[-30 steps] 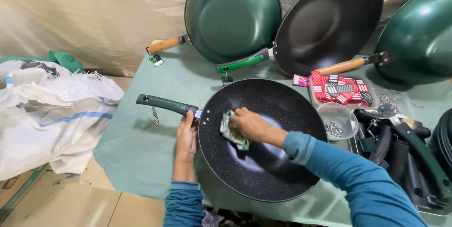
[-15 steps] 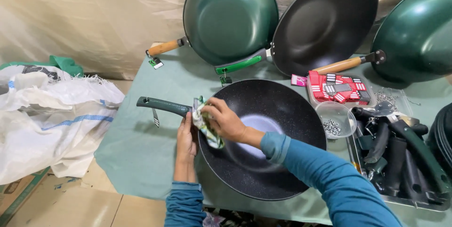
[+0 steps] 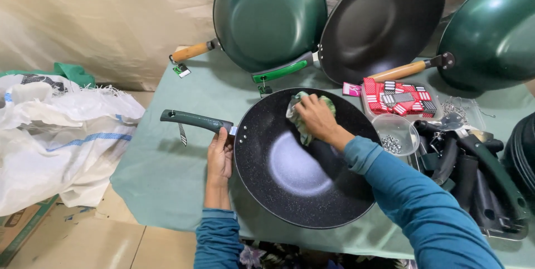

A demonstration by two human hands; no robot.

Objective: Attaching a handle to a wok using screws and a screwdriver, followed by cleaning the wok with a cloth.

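Black speckled wok point(image 3: 304, 171) flat on the green-covered surface point(image 3: 167, 174), dark green handle point(image 3: 195, 120) pointing left. Left hand point(image 3: 220, 157) gripping the wok's rim just by the handle joint. Right hand point(image 3: 316, 117) pressing a green-and-white cloth point(image 3: 296, 114) against the inner wall at the far side. Behind, leaning upright: three more woks, two green point(image 3: 270, 15) point(image 3: 493, 32), one black point(image 3: 382, 21). To the right, small clear bowl of screws point(image 3: 394, 134), tray of dark handles point(image 3: 473, 174). White sack point(image 3: 56, 135) at left
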